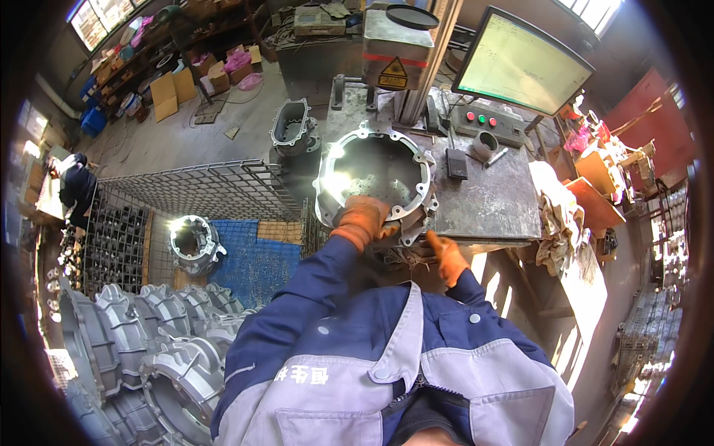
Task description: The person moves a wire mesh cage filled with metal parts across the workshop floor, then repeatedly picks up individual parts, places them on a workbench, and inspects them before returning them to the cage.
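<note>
A large round cast-metal housing [425, 189] with a bolt-hole flange stands on the metal workbench [483, 212], its wide opening facing up. My left hand [363, 221], in an orange glove, is closed over the housing's near-left rim, and some of its fingers are hidden. Just right of the housing's near edge is my right hand [449, 260], also gloved in orange. A finger or thumb of it points up toward a lug, and I see nothing held in it; contact with the housing cannot be made out.
A boxy machine head [398, 52] hangs beyond the housing. A monitor [520, 63], button box [487, 126] and small metal ring [486, 145] occupy the right side. Left are a smaller casting [290, 125], a wire-mesh cage [201, 186] and several stacked housings [178, 379]. Another person [74, 186] is far left.
</note>
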Action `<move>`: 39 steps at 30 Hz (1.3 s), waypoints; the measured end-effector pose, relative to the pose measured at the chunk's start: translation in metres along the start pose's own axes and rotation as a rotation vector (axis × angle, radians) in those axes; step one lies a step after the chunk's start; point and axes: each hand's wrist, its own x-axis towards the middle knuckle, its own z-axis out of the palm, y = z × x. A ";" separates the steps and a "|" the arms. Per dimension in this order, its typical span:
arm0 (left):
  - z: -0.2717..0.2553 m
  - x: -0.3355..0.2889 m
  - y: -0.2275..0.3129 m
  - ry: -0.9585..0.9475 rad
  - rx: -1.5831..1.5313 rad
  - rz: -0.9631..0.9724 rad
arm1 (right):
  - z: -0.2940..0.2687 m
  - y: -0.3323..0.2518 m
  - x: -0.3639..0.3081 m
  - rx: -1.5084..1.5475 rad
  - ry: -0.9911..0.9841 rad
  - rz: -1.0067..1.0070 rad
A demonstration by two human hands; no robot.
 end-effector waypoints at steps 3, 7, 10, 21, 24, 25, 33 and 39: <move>0.008 0.012 -0.010 -0.085 -0.015 0.055 | 0.028 0.021 -0.006 0.502 -0.181 0.116; 0.018 0.016 -0.024 -0.017 0.083 0.118 | 0.060 0.015 -0.001 0.664 -0.068 0.271; 0.017 0.012 -0.032 -0.104 0.077 0.109 | 0.075 0.011 -0.004 0.609 -0.014 0.253; -0.004 -0.006 -0.033 0.011 0.172 0.122 | 0.095 0.014 0.012 0.723 0.049 0.265; -0.007 -0.005 -0.030 -0.056 0.178 0.073 | 0.093 0.016 0.011 0.521 -0.005 0.204; -0.006 -0.004 -0.029 -0.087 0.159 0.056 | 0.092 0.017 0.010 0.575 -0.028 0.169; 0.020 0.005 -0.047 0.000 0.119 0.152 | 0.093 0.028 -0.001 -0.124 0.017 -0.410; 0.015 0.005 -0.044 -0.034 0.147 0.100 | 0.100 0.017 0.010 0.744 0.133 0.304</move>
